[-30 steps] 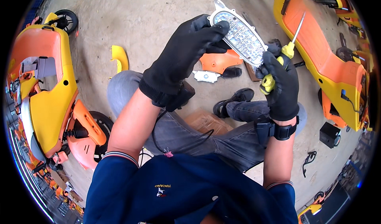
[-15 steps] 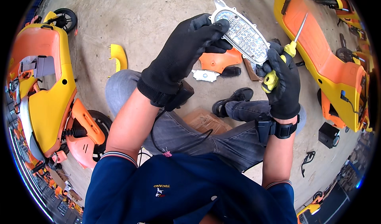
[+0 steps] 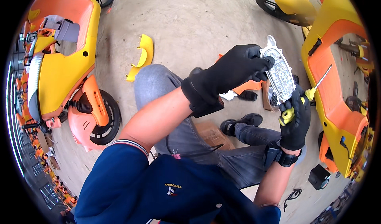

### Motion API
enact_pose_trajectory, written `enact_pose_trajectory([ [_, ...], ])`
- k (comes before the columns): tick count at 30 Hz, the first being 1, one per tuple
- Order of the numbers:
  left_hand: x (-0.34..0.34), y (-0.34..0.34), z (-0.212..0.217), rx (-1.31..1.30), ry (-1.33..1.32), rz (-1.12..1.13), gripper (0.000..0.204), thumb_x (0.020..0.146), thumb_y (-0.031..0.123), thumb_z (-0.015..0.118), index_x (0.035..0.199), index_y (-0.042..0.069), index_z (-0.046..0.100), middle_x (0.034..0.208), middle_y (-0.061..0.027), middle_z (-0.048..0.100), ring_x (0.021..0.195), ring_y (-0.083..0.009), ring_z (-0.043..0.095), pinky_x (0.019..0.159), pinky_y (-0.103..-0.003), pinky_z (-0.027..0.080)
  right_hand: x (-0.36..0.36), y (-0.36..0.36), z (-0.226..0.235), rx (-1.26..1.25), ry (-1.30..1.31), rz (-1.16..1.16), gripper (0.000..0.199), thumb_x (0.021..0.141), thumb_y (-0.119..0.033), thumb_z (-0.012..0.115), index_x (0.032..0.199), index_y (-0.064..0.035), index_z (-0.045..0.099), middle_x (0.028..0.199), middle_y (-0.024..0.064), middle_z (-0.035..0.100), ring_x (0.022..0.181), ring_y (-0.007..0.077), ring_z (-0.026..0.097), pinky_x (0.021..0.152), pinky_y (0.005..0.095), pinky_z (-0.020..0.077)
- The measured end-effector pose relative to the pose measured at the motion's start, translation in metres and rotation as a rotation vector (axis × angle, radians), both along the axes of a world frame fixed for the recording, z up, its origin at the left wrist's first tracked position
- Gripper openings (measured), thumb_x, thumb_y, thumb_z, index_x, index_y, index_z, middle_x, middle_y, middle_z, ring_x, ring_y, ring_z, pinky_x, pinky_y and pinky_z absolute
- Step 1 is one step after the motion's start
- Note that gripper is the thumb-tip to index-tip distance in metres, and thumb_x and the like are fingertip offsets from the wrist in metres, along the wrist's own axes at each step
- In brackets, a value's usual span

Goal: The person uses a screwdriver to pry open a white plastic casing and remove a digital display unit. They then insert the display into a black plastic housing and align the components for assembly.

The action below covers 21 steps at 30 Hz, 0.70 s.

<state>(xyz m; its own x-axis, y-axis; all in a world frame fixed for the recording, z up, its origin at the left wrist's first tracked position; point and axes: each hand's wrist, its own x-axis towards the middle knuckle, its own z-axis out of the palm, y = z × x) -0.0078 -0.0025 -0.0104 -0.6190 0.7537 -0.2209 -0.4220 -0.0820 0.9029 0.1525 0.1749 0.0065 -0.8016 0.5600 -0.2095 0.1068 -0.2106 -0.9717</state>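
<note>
Together two gloved hands [image 3: 234,71] [image 3: 295,119] hold one lamp unit [image 3: 279,75], one screwdriver [image 3: 304,99].

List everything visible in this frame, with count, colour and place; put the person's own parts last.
Lamp unit: one, clear lens with white housing, held up between both hands.
Screwdriver: one, yellow-green handle, metal shaft pointing up right, in the right hand.
Scooters: several, orange and yellow, at left, right and top right.
Loose yellow panel: one, on the concrete floor, upper middle.
Black box: one, on the floor, lower right.
Cardboard piece: one, brown, on the floor by the legs.
Left hand: black glove, gripping the lamp unit's upper edge.
Right hand: black glove, holding the screwdriver against the lamp unit's lower end.
</note>
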Motion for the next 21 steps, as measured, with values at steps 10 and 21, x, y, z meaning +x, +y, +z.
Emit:
enact_pose_trajectory([
  [10,-0.001,0.000,0.004,-0.061,0.043,0.014,0.030,0.099,0.017,0.065,0.120,-0.004,0.064,0.103,-0.0073,0.072,0.095,-0.0123,0.070,0.085,-0.026,0.056,0.004,0.013,-0.009,-0.197,0.023,0.046,0.026,0.103,-0.019,0.064,0.121,-0.0002,0.063,0.086,0.0024,0.064,0.074,0.0100,0.062,0.065,0.0220,0.0504],
  [21,-0.003,-0.001,-0.002,-0.024,-0.002,0.136,0.029,0.103,0.023,0.063,0.117,-0.002,0.064,0.099,-0.0057,0.069,0.092,-0.0124,0.070,0.086,-0.028,0.059,0.001,0.009,-0.006,-0.123,-0.012,-0.026,0.033,0.101,-0.016,0.065,0.129,0.0016,0.062,0.095,0.0038,0.066,0.081,0.0093,0.063,0.069,0.0223,0.0522],
])
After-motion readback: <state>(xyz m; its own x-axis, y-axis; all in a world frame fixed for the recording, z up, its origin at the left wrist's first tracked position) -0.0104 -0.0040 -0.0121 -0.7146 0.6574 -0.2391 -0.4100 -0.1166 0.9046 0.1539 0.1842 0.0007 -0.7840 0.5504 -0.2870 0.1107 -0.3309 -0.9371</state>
